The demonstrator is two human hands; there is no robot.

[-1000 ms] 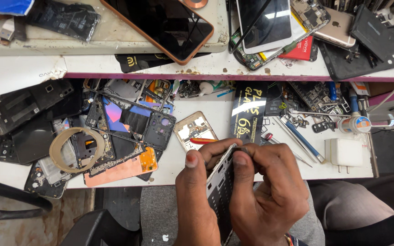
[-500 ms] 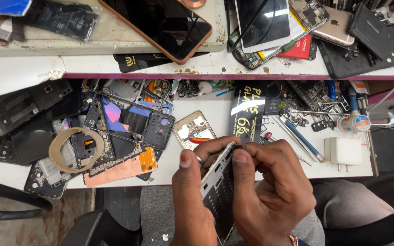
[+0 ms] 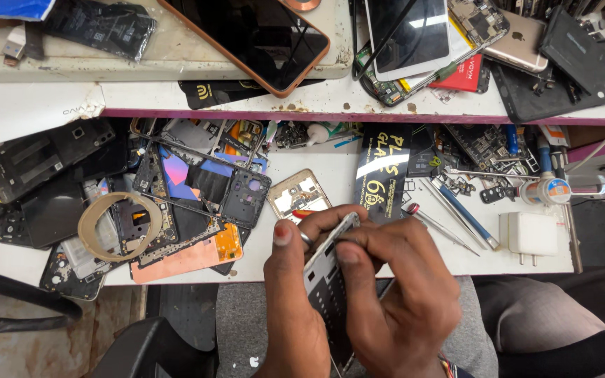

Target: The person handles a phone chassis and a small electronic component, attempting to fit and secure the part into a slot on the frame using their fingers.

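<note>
Your left hand [image 3: 295, 301] and right hand [image 3: 393, 294] both clamp the slim grey metal phone frame [image 3: 327, 280] edge-up over your lap, just off the white desk [image 3: 330, 168]; likely mid-disassembly, so next calls for steady prying along its upper edge.

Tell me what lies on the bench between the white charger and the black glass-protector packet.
Head view: between the white charger and black packet lie a blue-handled screwdriver and thin metal tools.

head view | looks steeply down | close over workbench [image 3: 330, 175] edge and lap
</note>
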